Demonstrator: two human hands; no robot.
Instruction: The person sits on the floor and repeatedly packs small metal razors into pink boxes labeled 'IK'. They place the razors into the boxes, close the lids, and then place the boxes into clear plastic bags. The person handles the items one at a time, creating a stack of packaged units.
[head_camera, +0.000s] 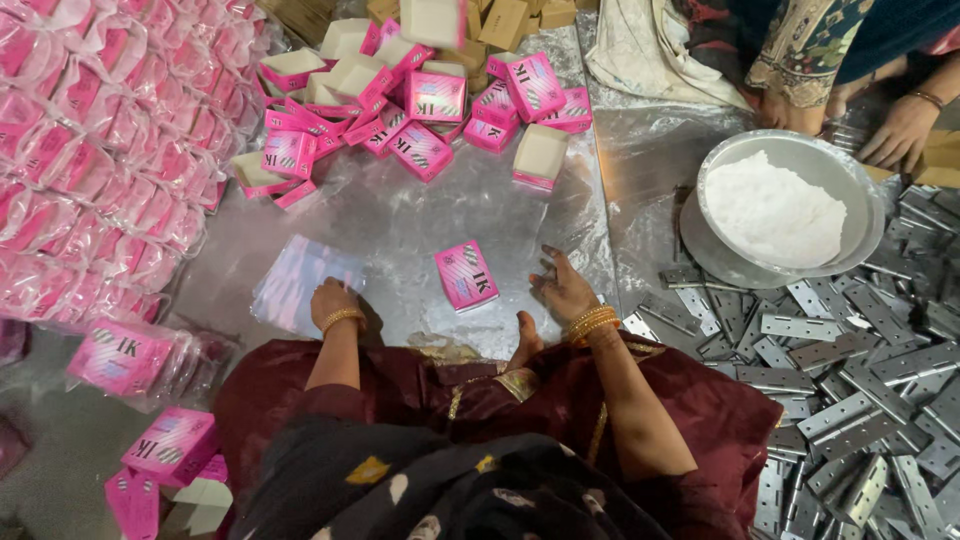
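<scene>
The person sat at a shiny plastic-covered floor sheet (420, 215), both hands down in front of the knees. The left hand (332, 300) rested on a stack of clear plastic sleeves (300, 280), fingers curled over the near edge; whether that grip had pinched a sleeve could not be told. The right hand (562, 288) lay open, fingers spread and empty, on the sheet. One closed pink box (466, 275) lay flat between the two hands, just to the inner side of the right hand and not touched by either.

Beyond both hands, well apart, sat a heap of pink boxes (420, 100), some open and showing pale insides. To the outer side of the left hand were rows of wrapped pink packs (110, 150). To the outer side of the right hand spread grey metal hinges (850, 390) and a metal bowl of white powder (780, 205); another person's hand (900, 130) worked past it.

To handle the box cleanly, it looked best to lift a single sleeve by its edge first, keep the mouth open with the left fingers, and take the box by its long sides so it stayed square.
</scene>
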